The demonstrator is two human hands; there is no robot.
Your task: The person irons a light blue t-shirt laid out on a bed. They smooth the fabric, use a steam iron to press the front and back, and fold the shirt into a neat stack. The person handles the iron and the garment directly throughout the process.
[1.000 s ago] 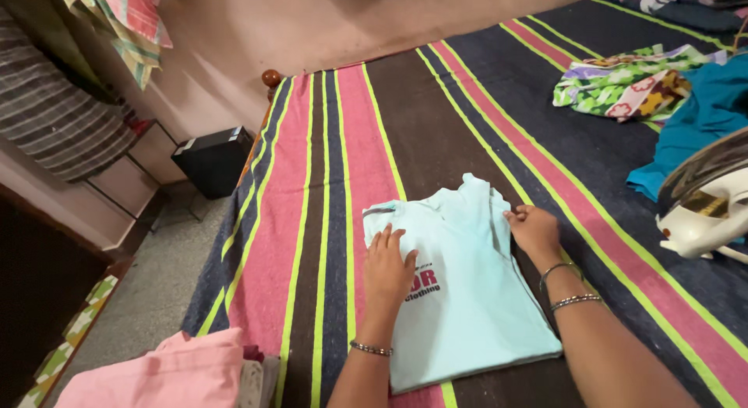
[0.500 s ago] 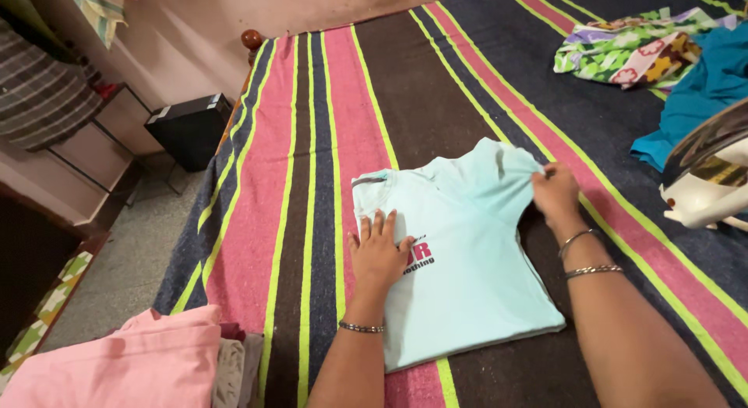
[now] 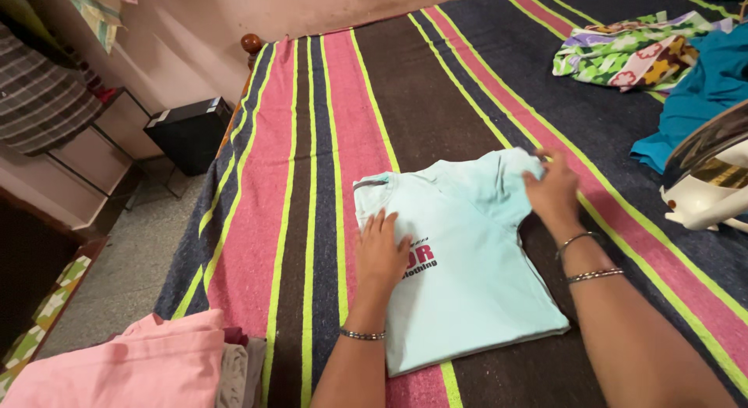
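Folded light-blue shirt [image 3: 467, 260] lies under left hand [image 3: 382, 256], right hand [image 3: 552, 191].

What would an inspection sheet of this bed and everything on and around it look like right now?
Surface: striped blanket covering the bed.
Job's things: pale blue T-shirt, partly folded, lying flat.
Clutter: pink cloth at the near edge; patterned cloth, teal cloth and an iron at the far side.
Grippers: left hand pressed flat on the shirt; right hand at the shirt's sleeve.
Cables: nothing seen.
Surroundings: black box on the floor by the pink wall.
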